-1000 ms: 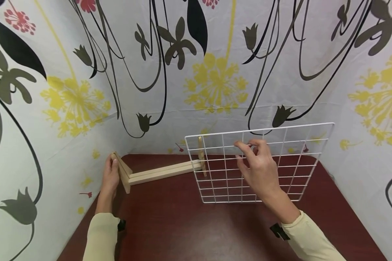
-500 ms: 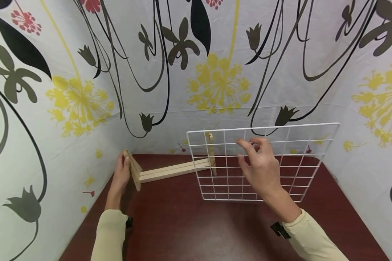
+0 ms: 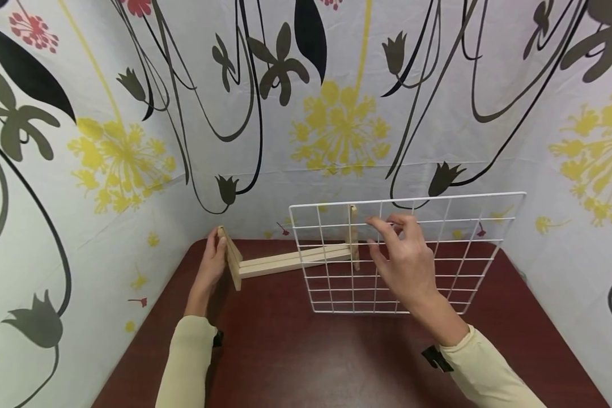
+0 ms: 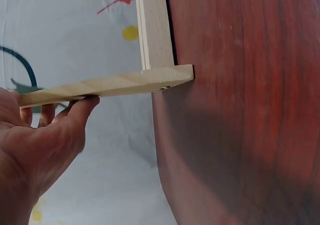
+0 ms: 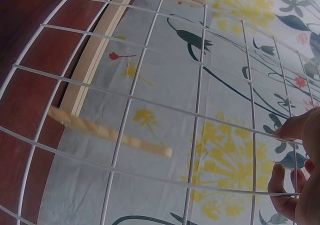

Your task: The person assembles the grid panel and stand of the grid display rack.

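My left hand (image 3: 210, 266) pinches the near-left upright end piece of a pale wooden stand (image 3: 270, 264), thumb on one face and fingers on the other. In the left wrist view that end board (image 4: 110, 84) meets a long crossbar (image 4: 156, 27). My right hand (image 3: 412, 263) grips a white wire grid panel (image 3: 323, 245) by its upper wires, fingers curled through the openings. The panel stands tilted in front of the stand's right end, whose other upright (image 5: 115, 135) shows through the wires in the right wrist view.
Beneath everything is a dark red-brown table (image 3: 296, 362). White cloth (image 3: 194, 158) printed with flowers surrounds it at the back and both sides, close to the stand. Small black straps (image 3: 437, 360) sit at the wrists.
My left hand has moved the wooden stand to the right, so its far end lies further behind the grid panel. The right hand and panel have stayed nearly still.
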`<state>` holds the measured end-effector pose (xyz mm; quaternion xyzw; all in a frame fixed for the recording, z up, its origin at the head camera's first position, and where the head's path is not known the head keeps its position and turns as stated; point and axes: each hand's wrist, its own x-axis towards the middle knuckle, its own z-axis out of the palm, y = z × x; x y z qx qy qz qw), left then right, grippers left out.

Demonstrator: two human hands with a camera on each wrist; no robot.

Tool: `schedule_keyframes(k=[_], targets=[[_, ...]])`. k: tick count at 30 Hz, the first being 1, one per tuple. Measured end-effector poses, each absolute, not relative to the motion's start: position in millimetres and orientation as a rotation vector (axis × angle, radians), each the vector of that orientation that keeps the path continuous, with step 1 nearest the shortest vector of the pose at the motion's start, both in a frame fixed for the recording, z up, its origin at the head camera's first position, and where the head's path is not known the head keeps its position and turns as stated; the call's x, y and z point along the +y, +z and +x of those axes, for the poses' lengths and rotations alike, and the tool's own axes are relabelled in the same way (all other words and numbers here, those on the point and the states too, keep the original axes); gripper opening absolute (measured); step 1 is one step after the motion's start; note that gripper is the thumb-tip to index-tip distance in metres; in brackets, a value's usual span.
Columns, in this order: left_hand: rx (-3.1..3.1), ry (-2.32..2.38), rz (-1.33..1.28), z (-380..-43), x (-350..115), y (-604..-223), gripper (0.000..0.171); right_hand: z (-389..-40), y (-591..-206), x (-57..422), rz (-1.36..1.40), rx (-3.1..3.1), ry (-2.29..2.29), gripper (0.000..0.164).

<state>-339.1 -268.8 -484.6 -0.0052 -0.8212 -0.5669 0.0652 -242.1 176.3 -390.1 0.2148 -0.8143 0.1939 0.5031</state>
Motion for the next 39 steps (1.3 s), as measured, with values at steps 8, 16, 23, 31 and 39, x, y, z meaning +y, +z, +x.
schedule_keyframes(k=[8,16,23,31,39], targets=[[-2.469,-1.764,-0.094,-351.4,-249.3,-485.8,0.065,-242.2,-390.6,177.7,0.522,-1.973,0.466,0.054],[-2.489,-1.782,-0.107,-358.1,-229.8,-486.4,0.066,-242.7,-391.6,178.9,0.519,-1.951,0.488,0.051],[-2.479,-1.814,-0.160,-365.2,-211.7,-490.1,0.062,-241.9,-394.1,181.7,0.513,-1.949,0.480,0.055],[-2.481,-1.799,-0.246,-374.7,-183.0,-490.3,0.058,-241.3,-396.3,186.3,0.500,-1.949,0.476,0.057],[-2.516,-1.839,-0.247,-378.6,-165.9,-485.0,0.060,-243.1,-394.8,185.2,0.509,-1.955,0.476,0.057]])
